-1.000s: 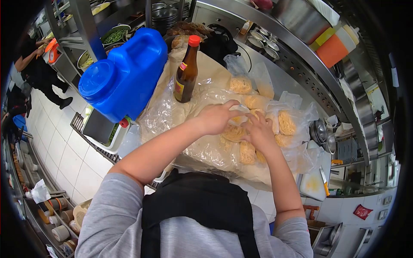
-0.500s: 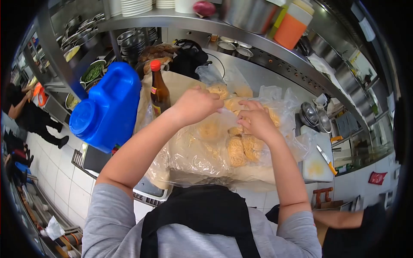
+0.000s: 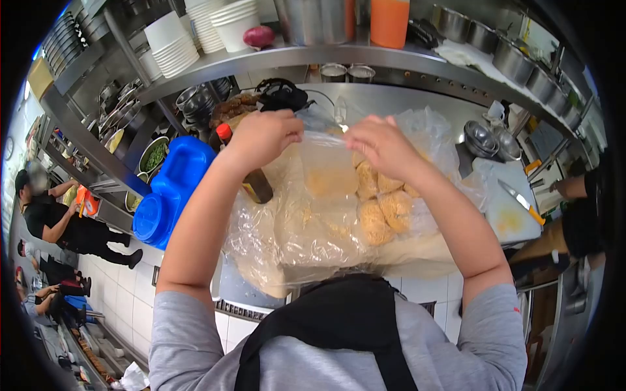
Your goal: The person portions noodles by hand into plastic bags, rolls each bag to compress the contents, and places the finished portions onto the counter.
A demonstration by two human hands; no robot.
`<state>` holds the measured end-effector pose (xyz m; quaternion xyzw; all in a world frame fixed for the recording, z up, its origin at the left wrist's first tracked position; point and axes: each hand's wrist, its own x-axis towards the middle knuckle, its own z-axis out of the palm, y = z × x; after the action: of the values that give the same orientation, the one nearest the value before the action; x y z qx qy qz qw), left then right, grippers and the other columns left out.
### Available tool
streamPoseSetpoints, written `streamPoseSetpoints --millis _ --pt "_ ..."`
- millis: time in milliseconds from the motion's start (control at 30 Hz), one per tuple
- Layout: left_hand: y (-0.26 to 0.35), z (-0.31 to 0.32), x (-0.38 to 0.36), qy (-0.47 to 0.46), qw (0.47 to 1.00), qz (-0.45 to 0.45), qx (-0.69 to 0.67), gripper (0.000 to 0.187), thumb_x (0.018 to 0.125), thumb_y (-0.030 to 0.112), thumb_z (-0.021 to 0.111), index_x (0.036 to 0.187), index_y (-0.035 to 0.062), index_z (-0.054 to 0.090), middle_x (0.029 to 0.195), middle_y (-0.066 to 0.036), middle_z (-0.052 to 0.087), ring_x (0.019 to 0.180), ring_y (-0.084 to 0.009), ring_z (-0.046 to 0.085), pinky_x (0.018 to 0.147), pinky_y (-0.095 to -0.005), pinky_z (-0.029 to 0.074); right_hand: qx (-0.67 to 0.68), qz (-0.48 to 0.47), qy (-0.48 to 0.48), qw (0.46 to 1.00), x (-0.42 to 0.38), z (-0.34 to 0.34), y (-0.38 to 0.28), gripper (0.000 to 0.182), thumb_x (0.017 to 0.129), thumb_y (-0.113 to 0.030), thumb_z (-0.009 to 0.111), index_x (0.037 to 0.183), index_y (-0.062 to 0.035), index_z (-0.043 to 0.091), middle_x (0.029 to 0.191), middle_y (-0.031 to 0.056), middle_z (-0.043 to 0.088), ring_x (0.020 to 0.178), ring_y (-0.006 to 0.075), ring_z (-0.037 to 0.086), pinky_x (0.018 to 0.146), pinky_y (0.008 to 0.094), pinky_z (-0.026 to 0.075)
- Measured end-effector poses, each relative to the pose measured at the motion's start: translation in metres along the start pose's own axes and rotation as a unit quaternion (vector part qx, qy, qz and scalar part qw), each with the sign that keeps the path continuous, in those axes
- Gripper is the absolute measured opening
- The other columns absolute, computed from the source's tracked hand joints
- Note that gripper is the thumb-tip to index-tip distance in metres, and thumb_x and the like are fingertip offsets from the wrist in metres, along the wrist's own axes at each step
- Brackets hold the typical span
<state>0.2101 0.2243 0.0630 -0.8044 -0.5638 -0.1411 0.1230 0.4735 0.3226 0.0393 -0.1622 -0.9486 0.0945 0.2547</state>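
My left hand [image 3: 266, 135] and my right hand [image 3: 380, 144] pinch the two top corners of a small clear plastic bag [image 3: 326, 168]. The bag hangs between them with its upper edge stretched, and something yellowish shows at its bottom, inside or behind it. Just right of the bag, several yellow noodle bundles [image 3: 377, 220] lie on a large clear plastic sheet [image 3: 306, 241]. A dark bottle with a red cap [image 3: 258, 187] is partly hidden behind my left forearm.
A blue jug [image 3: 175, 189] stands at the left. On the right, a knife [image 3: 518, 199] lies on a white cutting board [image 3: 505, 221] near metal bowls [image 3: 481, 138]. A steel shelf [image 3: 287, 57] crosses above. People are at far left and right.
Both hands have risen toward the shelf and drawn apart, pulling the small bag up and taut. The view has tilted up, showing more of the shelf and the people at left.
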Motion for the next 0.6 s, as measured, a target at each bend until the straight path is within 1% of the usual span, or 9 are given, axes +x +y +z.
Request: streamPoseSetpoints --millis 33,100,167,233,333,433,467,500,600 --pt "0.004 -0.002 0.002 -0.008 1.0 -0.002 -0.004 0.007 0.088 0.016 0.067 0.09 0.0099 0.065 0.094 -0.007 0.065 0.087 -0.0262 0.066 0.077 -0.0377 0.051 0.007 0.004 -0.004 1.0 0.002 0.004 0.003 0.014 0.096 -0.022 0.062 0.092 -0.0082 0.064 0.108 0.0021 0.069 0.105 0.0216 0.058 0.096 0.037 0.039" --pt "0.016 -0.003 0.001 0.104 0.943 0.014 -0.315 0.007 0.091 0.011 0.067 0.087 0.0069 0.064 0.101 -0.005 0.064 0.092 -0.0168 0.063 0.081 -0.031 0.05 0.382 0.036 0.084 0.92 0.003 0.018 0.007 0.019 0.102 -0.022 0.056 0.093 -0.0065 0.06 0.092 -0.0002 0.066 0.089 0.0132 0.059 0.083 0.0292 0.042" --pt "0.02 0.005 -0.004 0.046 0.906 -0.04 -0.419 0.004 0.095 0.007 0.065 0.095 0.0047 0.062 0.106 -0.003 0.06 0.097 -0.0111 0.057 0.083 -0.0256 0.047 0.447 0.058 0.065 0.89 -0.002 0.03 0.018 0.019 0.103 -0.022 0.054 0.092 -0.0073 0.059 0.089 -0.0015 0.063 0.086 0.0103 0.058 0.08 0.029 0.044" --pt "0.018 0.031 -0.009 -0.044 0.786 -0.028 -0.616 0.011 0.098 0.01 0.063 0.106 0.0043 0.059 0.104 0.0 0.059 0.097 -0.0091 0.057 0.086 -0.0244 0.046 0.51 0.08 0.047 0.855 -0.017 0.047 0.025 0.02 0.104 -0.021 0.051 0.091 -0.0081 0.058 0.085 -0.0028 0.061 0.082 0.0074 0.057 0.077 0.0288 0.045" --pt "0.015 0.041 -0.022 -0.102 0.798 -0.074 -0.589 0.019 0.099 0.011 0.061 0.116 0.0038 0.055 0.101 0.002 0.058 0.095 -0.0074 0.056 0.088 -0.0242 0.045 0.516 0.116 0.0 0.849 -0.025 0.054 0.02 0.02 0.105 -0.024 0.05 0.094 -0.0098 0.059 0.081 -0.0021 0.058 0.078 0.008 0.055 0.075 0.0275 0.045" --pt "0.028 0.03 -0.03 -0.107 0.843 -0.113 -0.515 0.023 0.096 0.012 0.066 0.116 0.0016 0.061 0.094 0.0 0.059 0.088 -0.0087 0.055 0.079 -0.0264 0.045 0.374 0.13 0.027 0.918 -0.039 0.034 -0.003 0.021 0.101 -0.028 0.058 0.091 -0.0105 0.061 0.079 0.0002 0.058 0.076 0.0124 0.056 0.082 0.0313 0.045" --pt "0.028 0.023 -0.03 -0.146 0.886 -0.052 -0.437 0.021 0.093 0.013 0.069 0.11 0.0014 0.066 0.091 -0.001 0.058 0.085 -0.0107 0.055 0.075 -0.0281 0.045 0.194 0.015 -0.034 0.98 -0.041 0.028 -0.006 0.02 0.096 -0.029 0.064 0.089 -0.0109 0.063 0.081 0.0006 0.059 0.081 0.0153 0.057 0.087 0.0352 0.042" --pt "0.029 0.018 -0.031 -0.183 0.917 0.009 -0.355 0.02 0.09 0.014 0.073 0.105 0.0012 0.07 0.088 -0.003 0.058 0.083 -0.0128 0.055 0.072 -0.0297 0.045 0.004 -0.102 -0.094 0.99 -0.044 0.023 -0.011 0.02 0.091 -0.03 0.069 0.087 -0.0113 0.064 0.083 0.001 0.061 0.086 0.0181 0.058 0.093 0.0391 0.04" --pt "0.035 0.009 -0.038 -0.137 0.938 0.011 -0.318 0.016 0.083 0.014 0.078 0.09 0.0004 0.073 0.083 -0.006 0.054 0.079 -0.0183 0.054 0.066 -0.0327 0.044 -0.051 -0.09 -0.104 0.989 -0.053 0.009 -0.024 0.02 0.079 -0.029 0.076 0.084 -0.0116 0.067 0.099 0.0005 0.065 0.105 0.022 0.056 0.098 0.0457 0.035"
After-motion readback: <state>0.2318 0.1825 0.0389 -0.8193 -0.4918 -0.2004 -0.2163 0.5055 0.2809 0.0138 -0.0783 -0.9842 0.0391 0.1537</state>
